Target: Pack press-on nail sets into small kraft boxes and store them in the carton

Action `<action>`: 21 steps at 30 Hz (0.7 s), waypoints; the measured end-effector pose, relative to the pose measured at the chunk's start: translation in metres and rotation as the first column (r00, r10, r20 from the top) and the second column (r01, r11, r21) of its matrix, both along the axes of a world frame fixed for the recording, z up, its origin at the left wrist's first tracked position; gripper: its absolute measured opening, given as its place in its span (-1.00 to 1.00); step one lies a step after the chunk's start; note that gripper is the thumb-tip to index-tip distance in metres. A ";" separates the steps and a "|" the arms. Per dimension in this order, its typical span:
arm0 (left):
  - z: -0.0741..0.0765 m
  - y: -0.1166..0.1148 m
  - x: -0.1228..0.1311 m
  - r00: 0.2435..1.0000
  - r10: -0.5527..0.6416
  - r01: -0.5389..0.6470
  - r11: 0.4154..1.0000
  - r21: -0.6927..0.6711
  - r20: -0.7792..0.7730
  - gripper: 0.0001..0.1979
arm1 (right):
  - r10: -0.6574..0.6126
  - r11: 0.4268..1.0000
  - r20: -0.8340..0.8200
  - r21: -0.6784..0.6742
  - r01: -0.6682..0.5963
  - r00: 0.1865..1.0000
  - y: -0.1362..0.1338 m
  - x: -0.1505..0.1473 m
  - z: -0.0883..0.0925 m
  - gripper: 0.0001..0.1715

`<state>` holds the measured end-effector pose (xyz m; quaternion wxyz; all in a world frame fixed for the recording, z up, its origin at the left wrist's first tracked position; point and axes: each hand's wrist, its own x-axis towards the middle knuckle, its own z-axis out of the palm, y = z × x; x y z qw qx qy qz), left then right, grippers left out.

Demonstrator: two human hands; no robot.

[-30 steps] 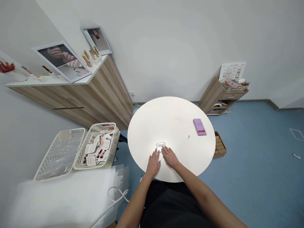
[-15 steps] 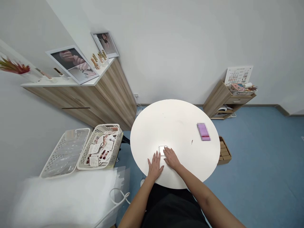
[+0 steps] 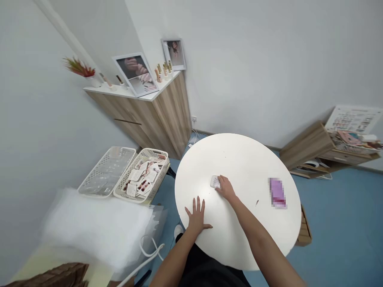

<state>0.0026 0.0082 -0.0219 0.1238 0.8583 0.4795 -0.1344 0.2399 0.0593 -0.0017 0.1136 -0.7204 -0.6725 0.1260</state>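
My right hand (image 3: 226, 188) is at a small clear, flat case (image 3: 214, 181) on the white round table (image 3: 239, 239). Its fingers close on the case's right edge and cover part of it. Something pale shows through the case, too small to make out. My left hand (image 3: 196, 220) lies flat on the table near its front left edge, fingers spread, holding nothing and apart from the case.
A blurred purple thing (image 3: 277, 193) and a small dark mark (image 3: 257, 202) are on the table's right side. To the left stand a white basket (image 3: 118, 195) full of cards and another basket (image 3: 89, 193) with clear plastic packs. A wooden cabinet (image 3: 170, 111) stands behind.
The view has turned left. My left hand has come away from beside the case and spread out on the table. My right hand and the case are farther from the table's front edge.
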 end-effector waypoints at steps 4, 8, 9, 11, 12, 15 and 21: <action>-0.010 -0.002 -0.003 0.999 -0.001 0.000 1.000 0.017 0.038 0.32 | -0.021 0.999 0.011 -0.031 0.021 1.000 0.027 0.016 -0.006 -0.31; -0.017 -0.005 -0.005 0.994 -0.012 0.011 1.000 0.009 0.113 0.32 | -0.002 0.999 0.029 -0.047 0.004 1.000 0.032 0.026 -0.015 -0.30; -0.016 -0.006 -0.005 0.992 -0.009 0.009 1.000 -0.001 0.124 0.33 | -0.010 0.999 0.046 -0.043 0.012 0.999 0.031 0.026 -0.018 -0.30; -0.010 -0.007 -0.005 0.989 -0.002 0.006 1.000 -0.028 0.147 0.35 | -0.038 0.999 0.073 -0.007 0.039 0.997 0.028 0.023 -0.023 -0.29; -0.006 -0.007 -0.005 0.987 0.004 0.003 0.999 -0.044 0.163 0.36 | -0.034 0.999 0.071 0.025 0.032 0.997 0.025 0.019 -0.026 -0.30; 0.008 -0.003 -0.008 0.968 0.016 0.012 0.994 -0.110 0.249 0.31 | 0.043 0.987 0.023 0.157 -0.046 0.999 0.020 -0.004 -0.030 -0.33; 0.031 0.005 -0.035 0.858 0.136 -0.006 0.967 -0.254 0.495 -0.27 | 0.252 0.917 -0.078 0.337 -0.213 0.965 0.020 -0.090 -0.006 -0.36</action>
